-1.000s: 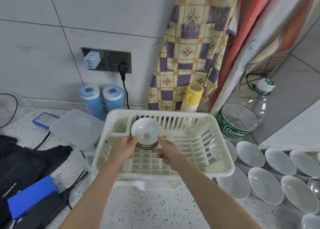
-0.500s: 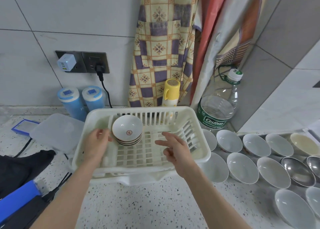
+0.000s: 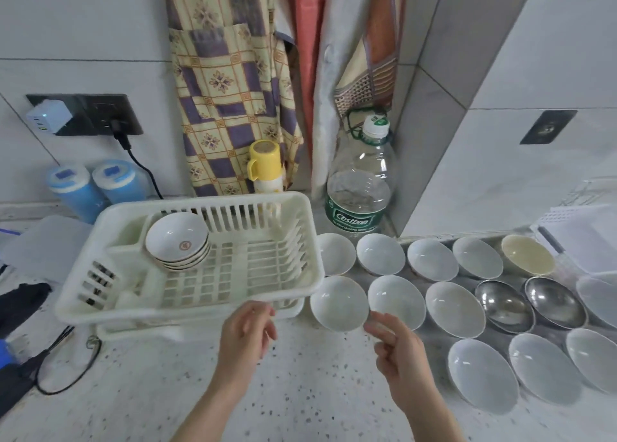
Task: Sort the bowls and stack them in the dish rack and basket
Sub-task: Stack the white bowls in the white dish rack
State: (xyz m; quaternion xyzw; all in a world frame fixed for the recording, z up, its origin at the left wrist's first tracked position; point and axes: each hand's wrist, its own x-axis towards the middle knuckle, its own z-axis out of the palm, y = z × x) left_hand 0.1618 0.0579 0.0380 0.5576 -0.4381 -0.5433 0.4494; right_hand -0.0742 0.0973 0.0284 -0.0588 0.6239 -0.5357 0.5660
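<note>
1. Dish rack [image 3: 200, 261], white plastic, standing on the speckled worktop [image 3: 300, 391]; it serves as the landmark for all positions below.
2. Stack of small bowls [image 3: 178, 243], each with a red emblem, sits inside the dish rack at its rear left. A second ago both hands were at this stack; they have since let go and drawn back, so this group may be judged as placed.
3. Left hand [image 3: 245, 333], just in front of the dish rack's front right corner, fingers loosely curled, holding nothing.
4. Right hand [image 3: 397, 348], further to the right of the dish rack, fingers relaxed and slightly spread, empty.
5. Nearest white bowl [image 3: 339, 303], just to the right of the dish rack's front right corner; it lies between the two hands and a little beyond them, close to the right hand's fingertips [image 3: 370, 324] but apart from them.
6. Remaining white bowls [image 3: 454, 308] and two steel bowls [image 3: 531, 303] lie in rows to the right of the dish rack, still unsorted; most of the task remains.
</note>
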